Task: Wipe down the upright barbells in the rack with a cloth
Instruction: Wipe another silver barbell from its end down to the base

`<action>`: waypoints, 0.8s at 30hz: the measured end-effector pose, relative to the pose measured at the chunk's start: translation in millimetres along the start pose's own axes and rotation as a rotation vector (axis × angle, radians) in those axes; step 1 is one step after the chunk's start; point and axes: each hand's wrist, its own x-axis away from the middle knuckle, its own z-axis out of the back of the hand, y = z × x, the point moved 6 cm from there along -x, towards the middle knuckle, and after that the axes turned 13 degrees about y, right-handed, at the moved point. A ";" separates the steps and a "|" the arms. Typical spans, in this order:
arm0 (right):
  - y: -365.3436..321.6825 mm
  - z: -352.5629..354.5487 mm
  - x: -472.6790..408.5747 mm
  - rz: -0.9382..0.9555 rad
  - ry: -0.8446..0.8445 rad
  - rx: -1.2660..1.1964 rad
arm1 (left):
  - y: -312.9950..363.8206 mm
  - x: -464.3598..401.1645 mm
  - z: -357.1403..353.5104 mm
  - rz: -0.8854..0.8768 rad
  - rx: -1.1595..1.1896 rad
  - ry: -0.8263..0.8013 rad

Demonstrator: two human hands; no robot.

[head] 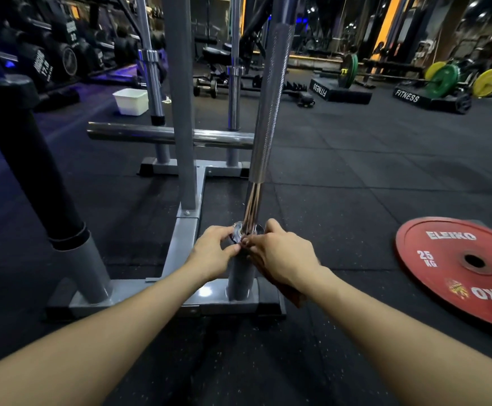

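Both hands are down low at the foot of the nearest barbell (271,92), right where its smooth shaft drops into the collar (240,232) above the grey holder tube (241,278) of the rack (186,230). The left hand (213,253) comes in from the left, fingers (229,250) curled, tips pinching at the collar's rim. That looks like a steadying hold, so the bar doesn't wobble in its socket.

The right hand (283,256) wraps in from the other side, fingers bent round the base of the shaft. A dark reddish-brown strip, most likely the cloth (290,293), trails under the palm toward the wrist. It's blurred, so I can't say how much of it is actually on the metal. My read: working the lowest stretch of this bar, the awkward bit where grime collects at the joint.

Above the fingers the bar rises upright, knurled higher up. Beyond the fingers, further back on the rack, two more upright barbells (151,80) stand in their tubes. Those, I'd judge, are yet to come or already done; nothing here tells which. Well off to the right of the fingers a red plate (444,259) lies flat on the floor; far back on the left sits a white tub (130,101).
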 end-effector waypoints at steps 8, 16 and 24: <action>24.2 23.2 -0.1 -0.393 0.157 -0.555 | 20.4 26.7 21.0 0.268 0.457 -0.034; -0.2 22.1 -0.7 -0.232 0.026 -0.934 | 32.9 27.6 10.1 0.578 0.769 -0.155; 20.9 3.3 -10.0 -0.408 0.059 -1.191 | -3.6 -9.3 27.0 0.474 0.483 0.127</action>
